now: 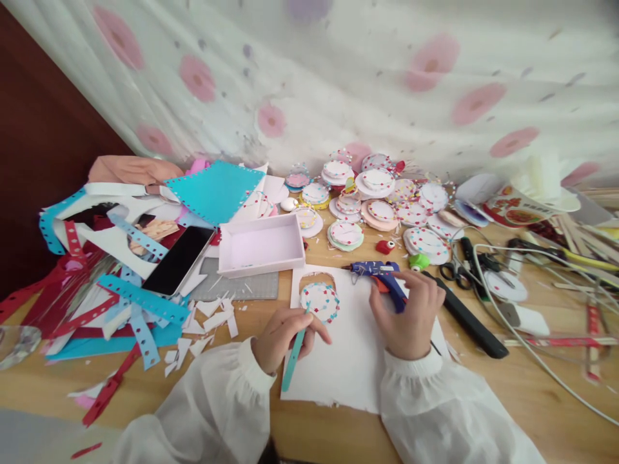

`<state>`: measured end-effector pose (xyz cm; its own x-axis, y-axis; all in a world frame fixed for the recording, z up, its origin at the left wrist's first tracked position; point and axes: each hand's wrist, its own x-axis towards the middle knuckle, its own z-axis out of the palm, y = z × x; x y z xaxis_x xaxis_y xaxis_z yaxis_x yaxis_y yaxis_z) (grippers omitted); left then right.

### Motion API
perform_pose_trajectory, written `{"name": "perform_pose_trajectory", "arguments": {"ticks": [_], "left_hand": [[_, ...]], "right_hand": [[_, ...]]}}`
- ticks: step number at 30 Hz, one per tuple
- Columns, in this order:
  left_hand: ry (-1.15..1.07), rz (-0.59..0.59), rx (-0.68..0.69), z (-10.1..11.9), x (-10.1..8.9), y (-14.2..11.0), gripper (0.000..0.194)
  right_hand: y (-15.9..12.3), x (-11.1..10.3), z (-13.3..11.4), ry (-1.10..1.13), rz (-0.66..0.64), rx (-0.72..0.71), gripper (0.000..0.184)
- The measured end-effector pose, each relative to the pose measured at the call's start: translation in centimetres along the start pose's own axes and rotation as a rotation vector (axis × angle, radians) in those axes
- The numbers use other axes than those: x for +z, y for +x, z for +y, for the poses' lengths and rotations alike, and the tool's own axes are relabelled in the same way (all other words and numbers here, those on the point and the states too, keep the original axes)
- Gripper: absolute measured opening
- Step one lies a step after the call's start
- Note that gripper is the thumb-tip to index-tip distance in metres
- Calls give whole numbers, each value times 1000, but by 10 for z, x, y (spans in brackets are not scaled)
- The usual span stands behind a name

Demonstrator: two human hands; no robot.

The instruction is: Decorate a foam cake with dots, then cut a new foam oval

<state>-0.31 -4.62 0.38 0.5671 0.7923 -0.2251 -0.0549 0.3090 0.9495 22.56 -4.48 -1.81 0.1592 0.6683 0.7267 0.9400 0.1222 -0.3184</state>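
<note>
My left hand [293,335] pinches a narrow, flat teal strip [291,367], whose exact kind I cannot make out. The strip's upper end reaches the lower left edge of a white paper disc [316,295] ringed with red and blue beads. That disc lies on a white sheet [348,361], with a tan round piece [316,279] showing behind it. My right hand [410,309] is at the handle of a blue and orange glue gun [374,267], thumb and fingers apart on either side of it. The gun rests at the sheet's top edge, its nozzle pointing left.
A white box [261,245] stands behind the sheet, with several beaded paper discs [380,183] beyond. A phone [178,261] and coloured strips [142,299] pile up at left. To the right lie a black stick-like object [467,316], scissors [456,275], a white cable [527,357] and a noodle cup [522,206].
</note>
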Motion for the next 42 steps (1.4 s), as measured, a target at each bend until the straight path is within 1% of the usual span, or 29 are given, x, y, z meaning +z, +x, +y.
{"name": "perform_pose_trajectory", "arguments": {"ticks": [2,5,6,8,10,13,15,17,21,23,24,26,28,30,31,32,33,35,37,40,42], "left_hand": [[44,41,-4,4,3,0,52],[66,208,-69,9,12,-1,53],[71,270,-90,10,17,-1,53],[94,353,-105,13,27,-2,48],[160,377,-83,15,37,-3,42],[371,339,-57,20,46,-5,42],[519,292,-65,24,50,-4,46],[616,266,-77,28,53,0,46],[718,271,-69,35,59,9,43],[756,271,-47,35,61,8,45],[763,276,-19,35,60,7,46],[752,302,92,32,54,3,46],[748,347,271,27,42,1,40],[795,390,474,22,26,3,27],[837,380,567,20,18,6,23],[877,357,636,17,11,10,26],[908,314,673,14,5,14,35],[945,219,667,9,-3,22,54],[959,147,613,3,-6,27,66],[962,101,552,-3,-7,30,73],[947,92,555,-5,-7,31,72]], "right_hand": [[-4,-8,-21,149,32,-129,33],[-17,-16,-48,290,-77,-321,21],[-21,-16,-53,321,-113,-393,19],[-28,-16,-58,383,-172,-513,14],[-32,-16,-58,428,-191,-569,10],[-30,-18,-57,434,-155,-548,10],[-28,-19,-56,424,-128,-506,11],[-26,-21,-55,418,-113,-461,13],[-27,-20,-54,479,-127,-375,20],[-28,-19,-53,546,-149,-290,24],[-29,-18,-52,591,-147,-224,25],[-29,-16,-50,716,-114,-46,24],[-28,-15,-45,865,-69,176,20],[-26,-12,-40,988,-73,375,17],[-26,-11,-37,1038,-98,453,18],[-25,-9,-35,1082,-127,519,20],[-25,-7,-33,1123,-161,573,22],[-26,-3,-30,1199,-221,660,25],[-27,0,-29,1248,-255,727,27],[-28,1,-30,1261,-264,769,28],[-27,0,-31,1252,-267,774,28]]}}
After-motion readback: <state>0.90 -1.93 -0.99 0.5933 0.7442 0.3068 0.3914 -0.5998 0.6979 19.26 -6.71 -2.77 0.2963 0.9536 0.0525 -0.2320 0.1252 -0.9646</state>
